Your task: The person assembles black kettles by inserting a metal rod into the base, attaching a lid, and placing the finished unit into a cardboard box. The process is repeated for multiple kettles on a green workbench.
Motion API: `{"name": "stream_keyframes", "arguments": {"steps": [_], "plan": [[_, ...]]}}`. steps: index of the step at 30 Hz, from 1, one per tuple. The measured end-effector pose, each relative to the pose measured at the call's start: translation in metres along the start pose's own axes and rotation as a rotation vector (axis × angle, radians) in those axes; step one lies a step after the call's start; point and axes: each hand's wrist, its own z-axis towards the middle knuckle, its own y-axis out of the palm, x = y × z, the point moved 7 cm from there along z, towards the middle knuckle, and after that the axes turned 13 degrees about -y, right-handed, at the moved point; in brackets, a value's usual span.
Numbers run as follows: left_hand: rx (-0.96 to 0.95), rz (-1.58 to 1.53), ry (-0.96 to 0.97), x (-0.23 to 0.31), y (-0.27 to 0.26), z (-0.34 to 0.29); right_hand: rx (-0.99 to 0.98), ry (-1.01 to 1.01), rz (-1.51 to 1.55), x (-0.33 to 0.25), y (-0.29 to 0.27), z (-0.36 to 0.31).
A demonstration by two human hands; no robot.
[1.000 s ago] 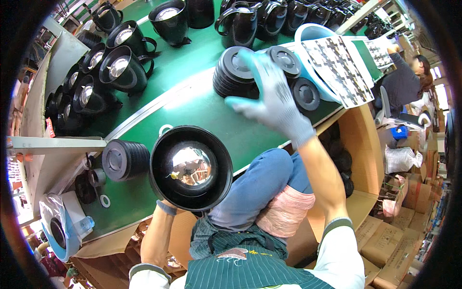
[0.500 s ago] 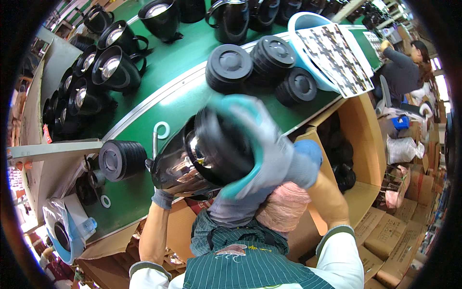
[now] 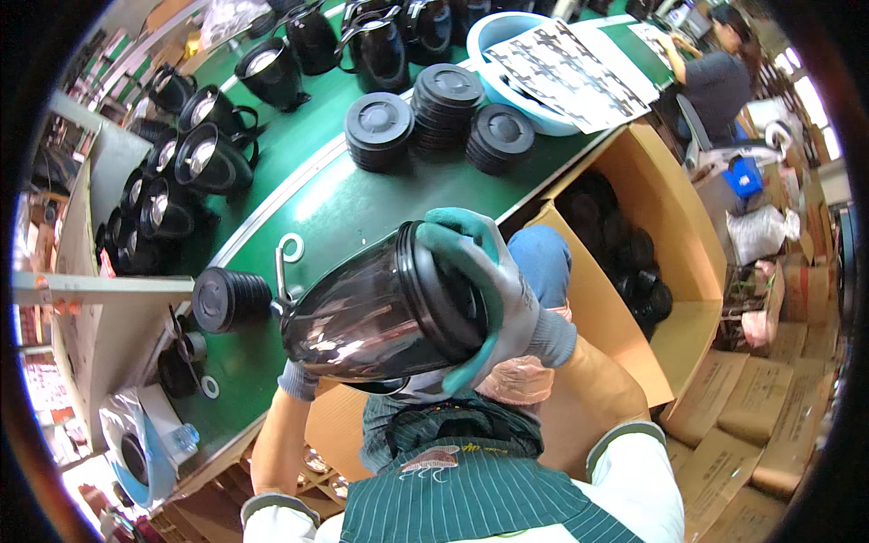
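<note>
A glossy black jug (image 3: 353, 317) lies tilted on its side in front of me, above my lap. Behind its lower left end is my left hand (image 3: 297, 381); mostly its grey cuff shows, and its fingers are hidden by the jug. My right hand (image 3: 493, 294), in a grey and teal glove, is closed around a black ribbed round lid (image 3: 439, 294) pressed against the jug's wide end. Beside the jug's narrower end, a metal rod (image 3: 281, 271) stands near a white ring (image 3: 291, 247).
Stacked black lids (image 3: 380, 131) stand on the green table (image 3: 317, 213); another stack (image 3: 226, 300) lies sideways at left. Several black jugs (image 3: 213, 161) fill the far left. A patterned sheet (image 3: 570, 77) covers a blue basin (image 3: 493, 34). Right: a cardboard box (image 3: 692, 235) and a seated person (image 3: 720, 86).
My right hand was blurred, with the lid at the jug's open mouth and the shiny inside showing. Now the lid sits against the mouth and covers it. My view has shifted slightly.
</note>
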Motion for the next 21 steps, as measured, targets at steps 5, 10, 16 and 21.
{"name": "stream_keyframes", "arguments": {"steps": [5, 10, 16, 21], "plan": [[0.332, 0.751, 0.735, 0.144, 0.075, -0.051, 0.209, 0.249, 0.432, 0.037, 0.011, -0.064], [0.161, 1.537, 1.219, 0.166, 0.129, -0.088, 0.309, 0.537, 0.872, 0.093, 0.046, -0.159], [0.297, 0.912, 0.692, 0.145, 0.050, -0.052, -0.037, 0.048, 0.182, 0.033, 0.010, -0.109], [0.139, 0.302, 0.300, 0.101, 0.045, -0.022, 0.138, -0.113, 0.157, 0.004, 0.019, -0.061]]}}
